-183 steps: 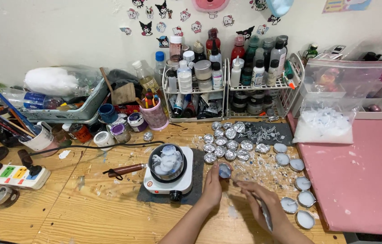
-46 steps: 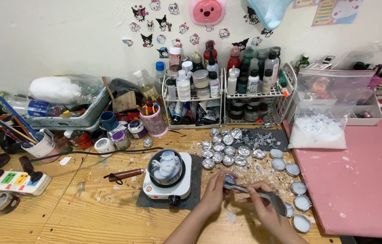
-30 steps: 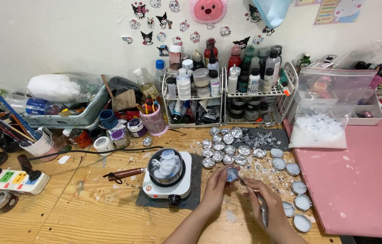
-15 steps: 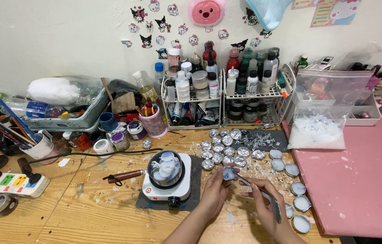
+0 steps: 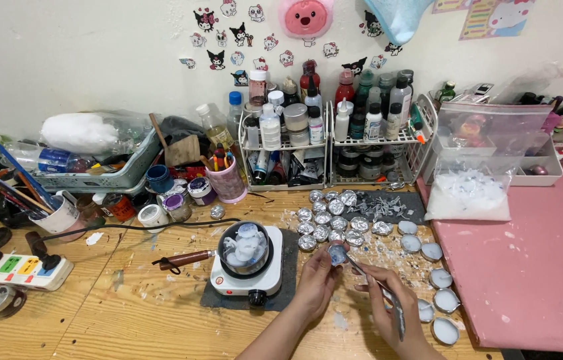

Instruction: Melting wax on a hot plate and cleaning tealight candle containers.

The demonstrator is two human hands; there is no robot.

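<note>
Head view shows our hands low on the wooden worktop (image 5: 128, 313), with bare wood open to the left. The small white hot plate (image 5: 245, 277) sits just left of our left hand (image 5: 318, 280). A row of foil cups (image 5: 329, 223) lies just behind. The pink mat (image 5: 528, 267) edge is near on the right. Our left hand holds a little foil cup (image 5: 337, 254), shiny and silver, up off the wood. Our right hand (image 5: 383, 303) grips a thin metal tool (image 5: 388, 300), tip touching the cup.
</note>
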